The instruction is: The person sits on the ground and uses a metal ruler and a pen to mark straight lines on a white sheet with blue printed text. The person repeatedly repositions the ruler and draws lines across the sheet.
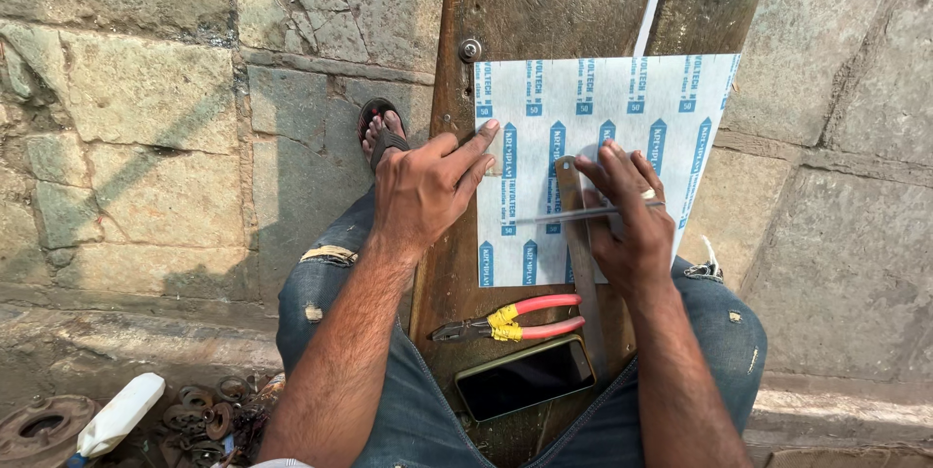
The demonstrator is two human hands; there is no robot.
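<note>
A white sheet with blue printed markings [622, 99] lies on a dark wooden board [525, 11] that rests across my lap. My left hand [428, 186] lies flat on the sheet's left edge, fingers spread and pointing right. My right hand [632, 215] holds a thin metal rod or scriber [564, 215] that lies across the sheet pointing left. Under that hand a narrow metal strip [581, 264] runs down the sheet like a straightedge. A ring shows on one finger of my right hand.
Red-handled pliers with yellow tape [510, 320] and a dark phone [525, 378] lie on the board near my lap. A sandalled foot [381, 133] rests on the stone paving. At bottom left are a white plastic bottle [121, 415] and several rusty metal rings [209, 415].
</note>
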